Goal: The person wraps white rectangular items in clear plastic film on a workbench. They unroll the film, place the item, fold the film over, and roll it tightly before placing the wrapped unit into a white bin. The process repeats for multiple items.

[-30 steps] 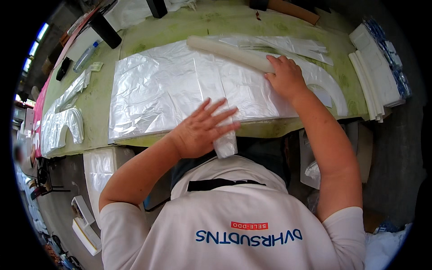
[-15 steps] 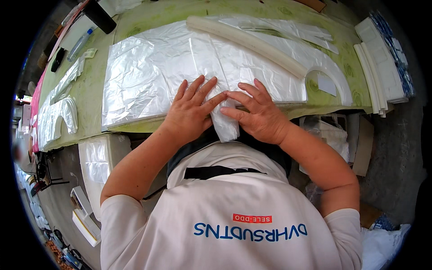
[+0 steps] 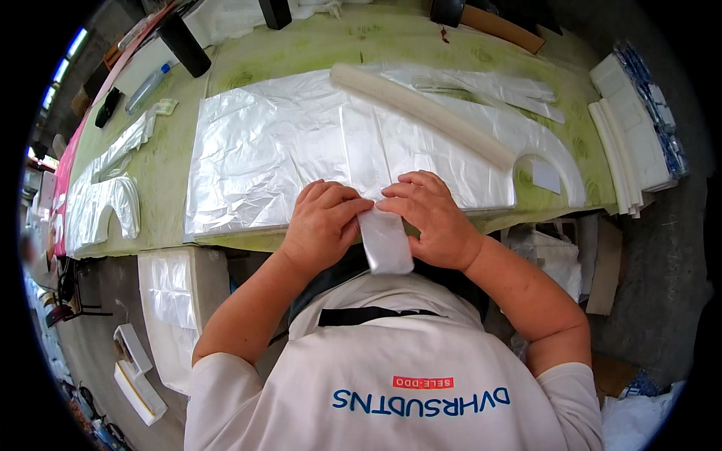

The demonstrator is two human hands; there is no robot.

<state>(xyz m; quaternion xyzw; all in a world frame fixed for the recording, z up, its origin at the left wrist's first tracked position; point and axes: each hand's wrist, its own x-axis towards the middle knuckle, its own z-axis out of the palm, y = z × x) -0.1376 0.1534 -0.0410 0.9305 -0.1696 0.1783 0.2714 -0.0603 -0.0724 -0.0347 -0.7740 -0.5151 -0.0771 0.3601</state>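
Observation:
A narrow, folded strip of translucent plastic film (image 3: 387, 244) hangs over the table's front edge toward my body. My left hand (image 3: 322, 224) pinches it at its upper left, with thumb and fingers drawn together. On the other side, my right hand (image 3: 435, 218) grips its upper right, the fingers curled and the thumb low beside the film. Under and beyond both hands lies a wide, flat stack of shiny plastic bags (image 3: 263, 150), with a rounded cut-out at its right end. Folds between my fingertips are partly hidden.
A long pale tube (image 3: 421, 113) rests diagonally across the stack. More cut plastic pieces (image 3: 109, 199) lie at the left, near a clear bottle (image 3: 148, 90) and a black cylinder (image 3: 184, 46). White rolls and boards (image 3: 620, 150) stand at the right. Below is a plastic-covered box (image 3: 177, 301).
Both hands have come closer to my body, and their spread fingers have curled in on the film strip. More of the strip now hangs below them. The view has shifted slightly.

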